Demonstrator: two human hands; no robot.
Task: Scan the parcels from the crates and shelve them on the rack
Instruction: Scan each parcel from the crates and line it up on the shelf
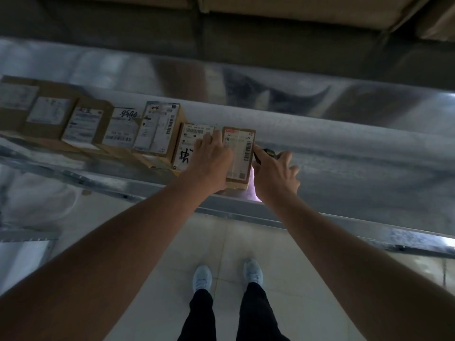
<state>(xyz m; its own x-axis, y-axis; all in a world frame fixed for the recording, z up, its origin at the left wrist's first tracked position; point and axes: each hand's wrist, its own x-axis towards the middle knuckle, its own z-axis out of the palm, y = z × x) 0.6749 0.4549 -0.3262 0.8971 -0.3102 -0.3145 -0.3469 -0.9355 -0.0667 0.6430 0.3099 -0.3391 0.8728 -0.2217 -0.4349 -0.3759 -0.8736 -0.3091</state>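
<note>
A small brown parcel (240,153) with a white barcode label stands at the right end of a row on the metal rack shelf (344,153). My left hand (211,158) rests on the parcel's left edge, fingers curled over its top and partly covering the neighbouring parcel (188,146). My right hand (274,172) is just right of the parcel and grips a small black scanner (267,153), which touches or nearly touches the parcel's right side. A pale light glows below that hand.
Several labelled cardboard parcels (157,130) line the shelf to the left. The shelf runs bare to the right. Its front rail (246,212) crosses at forearm height. Large cartons (295,8) sit on the level above. My feet stand on a tiled floor (226,242).
</note>
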